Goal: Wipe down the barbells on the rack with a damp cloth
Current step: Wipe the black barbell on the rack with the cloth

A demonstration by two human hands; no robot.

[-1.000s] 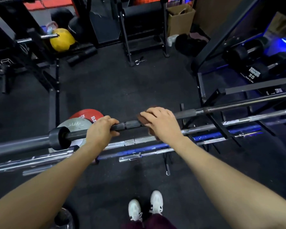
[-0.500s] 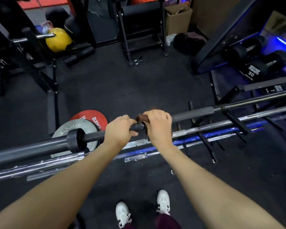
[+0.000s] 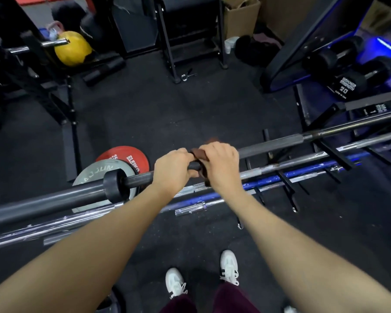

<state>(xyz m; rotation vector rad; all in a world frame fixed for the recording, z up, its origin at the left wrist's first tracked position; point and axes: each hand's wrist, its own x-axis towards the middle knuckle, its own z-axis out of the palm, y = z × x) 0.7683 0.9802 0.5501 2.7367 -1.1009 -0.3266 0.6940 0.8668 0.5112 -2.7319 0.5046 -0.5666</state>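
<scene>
A dark grey barbell (image 3: pixel 269 148) runs across the view at waist height, its collar at the left. My left hand (image 3: pixel 173 169) grips its shaft from above. Right beside it, my right hand (image 3: pixel 220 163) holds a brown cloth (image 3: pixel 199 154) wrapped over the same shaft; most of the cloth is hidden under my fingers. The two hands nearly touch. Below this bar lie chrome barbells (image 3: pixel 298 160) and a blue barbell (image 3: pixel 266 184) on a low black rack (image 3: pixel 287 186).
A red plate (image 3: pixel 120 155) and a grey plate (image 3: pixel 95 173) lie on the black floor behind the bar. Black dumbbells (image 3: pixel 348 73) sit on a rack at the right. A squat stand (image 3: pixel 54 91) stands at the left, a yellow ball (image 3: pixel 71 51) behind it. My white shoes (image 3: pixel 229 266) are below.
My right hand has slid the cloth leftward along the shaft, closing the gap to my left hand. The view has shifted slightly with my head.
</scene>
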